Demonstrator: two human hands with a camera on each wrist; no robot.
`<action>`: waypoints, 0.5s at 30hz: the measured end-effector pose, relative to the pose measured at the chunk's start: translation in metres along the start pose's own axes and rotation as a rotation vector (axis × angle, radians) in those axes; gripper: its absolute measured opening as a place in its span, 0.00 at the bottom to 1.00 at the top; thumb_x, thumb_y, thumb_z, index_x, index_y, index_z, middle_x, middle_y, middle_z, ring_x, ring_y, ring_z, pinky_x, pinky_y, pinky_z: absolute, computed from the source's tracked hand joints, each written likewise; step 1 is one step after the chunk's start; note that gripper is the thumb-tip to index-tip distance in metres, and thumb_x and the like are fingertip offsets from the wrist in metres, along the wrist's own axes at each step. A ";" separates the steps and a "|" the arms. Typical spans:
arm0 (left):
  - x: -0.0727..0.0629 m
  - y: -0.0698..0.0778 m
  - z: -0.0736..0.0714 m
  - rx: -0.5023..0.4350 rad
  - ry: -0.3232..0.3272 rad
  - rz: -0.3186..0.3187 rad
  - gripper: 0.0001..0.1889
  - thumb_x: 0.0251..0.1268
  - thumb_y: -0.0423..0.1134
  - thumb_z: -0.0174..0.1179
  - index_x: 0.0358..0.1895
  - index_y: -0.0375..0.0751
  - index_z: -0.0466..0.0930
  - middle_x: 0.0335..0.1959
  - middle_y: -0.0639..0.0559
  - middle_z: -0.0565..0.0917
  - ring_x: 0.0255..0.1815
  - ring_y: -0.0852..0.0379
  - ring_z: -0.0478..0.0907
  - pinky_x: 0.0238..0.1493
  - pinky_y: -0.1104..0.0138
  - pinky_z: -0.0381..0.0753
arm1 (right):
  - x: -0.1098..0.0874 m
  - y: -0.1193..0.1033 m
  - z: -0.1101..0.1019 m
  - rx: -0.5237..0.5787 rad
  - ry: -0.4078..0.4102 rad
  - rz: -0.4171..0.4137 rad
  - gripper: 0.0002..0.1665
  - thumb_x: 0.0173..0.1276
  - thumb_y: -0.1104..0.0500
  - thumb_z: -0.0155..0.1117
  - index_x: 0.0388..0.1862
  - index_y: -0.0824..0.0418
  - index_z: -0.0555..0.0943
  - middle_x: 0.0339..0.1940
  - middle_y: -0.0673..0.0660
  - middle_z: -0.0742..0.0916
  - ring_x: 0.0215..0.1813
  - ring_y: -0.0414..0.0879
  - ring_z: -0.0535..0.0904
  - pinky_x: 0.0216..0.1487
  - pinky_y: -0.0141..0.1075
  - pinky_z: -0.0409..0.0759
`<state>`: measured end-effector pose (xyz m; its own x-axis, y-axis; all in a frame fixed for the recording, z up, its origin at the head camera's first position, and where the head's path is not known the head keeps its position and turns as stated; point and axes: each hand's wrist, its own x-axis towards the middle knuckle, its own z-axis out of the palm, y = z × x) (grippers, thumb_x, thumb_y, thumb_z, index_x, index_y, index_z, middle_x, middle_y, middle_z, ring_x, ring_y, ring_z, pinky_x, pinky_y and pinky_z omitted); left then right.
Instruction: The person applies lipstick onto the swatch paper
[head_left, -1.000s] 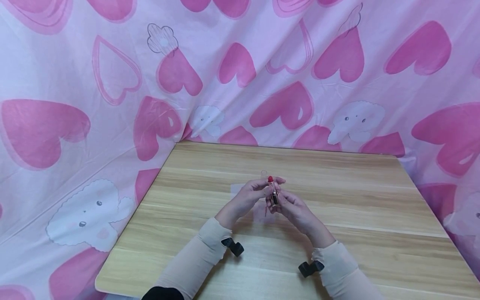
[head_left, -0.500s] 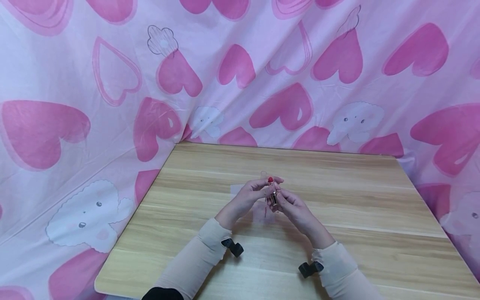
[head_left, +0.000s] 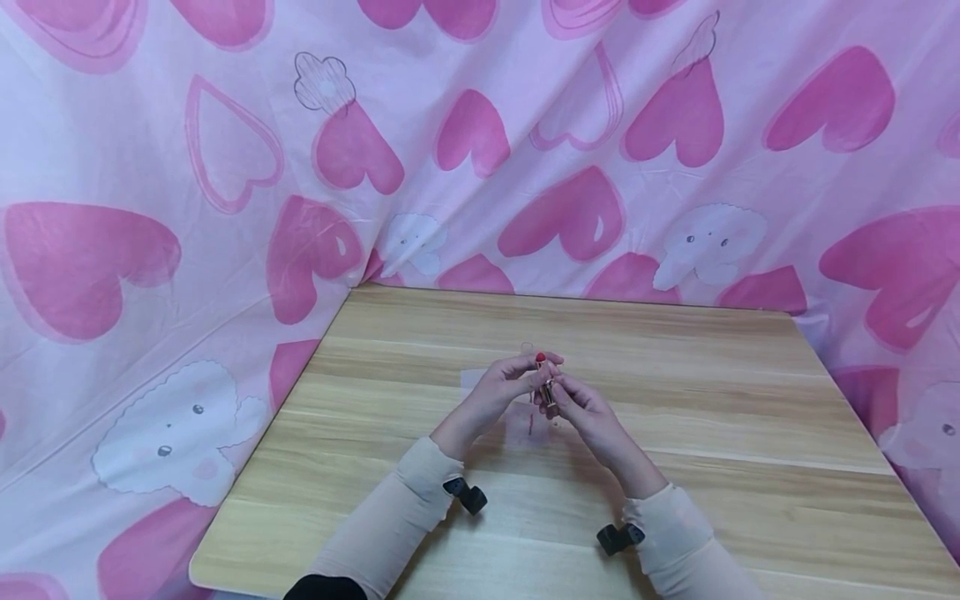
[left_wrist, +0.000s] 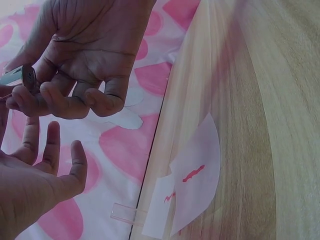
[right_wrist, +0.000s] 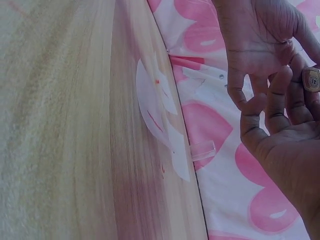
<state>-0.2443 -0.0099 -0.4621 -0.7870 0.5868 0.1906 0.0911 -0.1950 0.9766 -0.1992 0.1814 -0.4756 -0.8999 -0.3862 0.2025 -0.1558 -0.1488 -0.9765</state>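
A lipstick [head_left: 546, 390] with its red bullet raised stands nearly upright between my two hands, over the middle of the table. My left hand [head_left: 497, 397] holds it near the top, thumb against the tube and fingers reaching behind. Lower down, my right hand [head_left: 588, 410] pinches the shiny base with thumb and fingers. The lipstick's end [left_wrist: 28, 78] shows beside the right hand's fingers in the left wrist view. In the right wrist view the labelled base [right_wrist: 311, 79] faces the camera near the image edge. The other fingers of both hands are partly bent.
Pale paper pieces lie on the wooden table [head_left: 712, 400] below the hands; one paper [left_wrist: 199, 177] bears a red mark. A clear piece of plastic [right_wrist: 202, 150] lies just beyond them. A pink heart-print cloth [head_left: 562, 83] hangs behind the table and along its sides.
The right hand's fingers have shifted slightly around the lipstick's base, and the left fingertips have drawn in a little. The lipstick has hardly moved.
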 end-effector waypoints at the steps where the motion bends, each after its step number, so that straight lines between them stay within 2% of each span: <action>1: 0.000 0.000 0.000 0.004 0.001 0.003 0.21 0.73 0.51 0.60 0.53 0.35 0.84 0.65 0.51 0.78 0.67 0.52 0.72 0.65 0.53 0.70 | 0.000 0.000 0.000 -0.007 0.003 -0.008 0.15 0.83 0.57 0.47 0.56 0.55 0.81 0.44 0.52 0.83 0.47 0.42 0.79 0.49 0.38 0.80; 5: 0.002 -0.001 0.000 0.025 0.016 0.015 0.21 0.74 0.50 0.60 0.52 0.34 0.84 0.64 0.51 0.78 0.67 0.53 0.71 0.65 0.55 0.70 | 0.002 0.000 0.003 -0.063 0.027 -0.046 0.15 0.83 0.59 0.46 0.54 0.62 0.79 0.43 0.54 0.83 0.45 0.43 0.79 0.48 0.39 0.80; 11: 0.003 -0.002 0.000 0.044 0.038 0.019 0.18 0.74 0.47 0.60 0.52 0.33 0.84 0.63 0.52 0.79 0.66 0.53 0.71 0.63 0.54 0.73 | 0.003 0.001 0.006 -0.140 0.085 -0.057 0.17 0.83 0.59 0.47 0.54 0.69 0.79 0.40 0.58 0.83 0.43 0.43 0.79 0.45 0.34 0.80; 13: 0.003 -0.001 0.000 0.057 0.052 0.016 0.18 0.74 0.46 0.60 0.53 0.34 0.84 0.63 0.53 0.79 0.69 0.54 0.69 0.67 0.51 0.68 | 0.003 0.002 0.007 -0.164 0.106 -0.059 0.18 0.83 0.59 0.48 0.57 0.72 0.78 0.40 0.61 0.83 0.42 0.43 0.79 0.44 0.34 0.80; 15: 0.003 -0.001 0.000 0.074 0.077 0.005 0.17 0.73 0.45 0.61 0.54 0.35 0.84 0.63 0.54 0.80 0.73 0.55 0.64 0.73 0.49 0.58 | 0.003 0.003 0.007 -0.195 0.131 -0.056 0.19 0.82 0.59 0.49 0.58 0.72 0.77 0.42 0.64 0.84 0.42 0.44 0.79 0.44 0.34 0.79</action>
<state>-0.2463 -0.0079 -0.4622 -0.8308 0.5232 0.1897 0.1373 -0.1377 0.9809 -0.1996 0.1730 -0.4773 -0.9309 -0.2587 0.2580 -0.2713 0.0166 -0.9624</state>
